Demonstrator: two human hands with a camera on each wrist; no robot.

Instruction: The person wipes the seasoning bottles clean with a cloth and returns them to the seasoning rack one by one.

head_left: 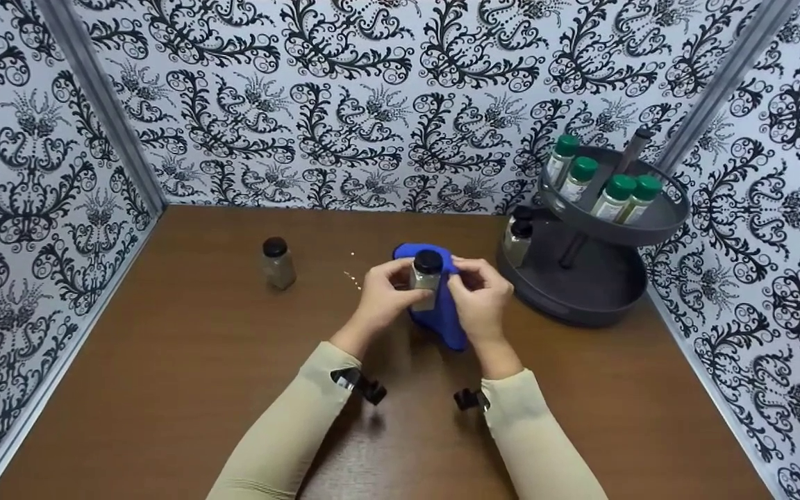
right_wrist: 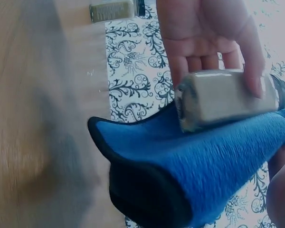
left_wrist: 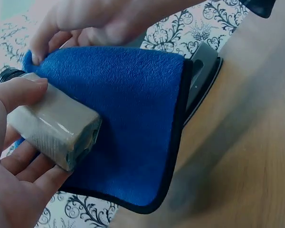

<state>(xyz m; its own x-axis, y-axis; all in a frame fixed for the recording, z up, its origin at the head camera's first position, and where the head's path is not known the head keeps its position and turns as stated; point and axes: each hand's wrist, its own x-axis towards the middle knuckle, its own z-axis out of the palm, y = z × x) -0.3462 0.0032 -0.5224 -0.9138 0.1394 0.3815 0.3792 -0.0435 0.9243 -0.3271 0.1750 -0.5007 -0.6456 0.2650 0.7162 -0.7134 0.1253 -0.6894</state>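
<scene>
My left hand [head_left: 387,292] grips a square spice jar [head_left: 426,281] with a black lid, thumb on one side and fingers on the other. In the left wrist view the jar [left_wrist: 61,123] is tilted, its pale contents showing through the wall. A blue cloth [head_left: 447,316] with dark edging hangs beside and behind the jar. My right hand [head_left: 481,295] pinches the cloth near its upper edge, close to the jar's lid. From the right wrist view, the cloth [right_wrist: 194,161] lies along the jar's side, and they appear to touch.
Another black-lidded jar [head_left: 278,264] stands to the left on the table [head_left: 247,389]. White specks [head_left: 352,279] are scattered near the left hand. At the right stands a two-tier grey rack [head_left: 601,305]; green-capped bottles [head_left: 612,199] occupy its upper tier, black-lidded jars [head_left: 517,243] its lower.
</scene>
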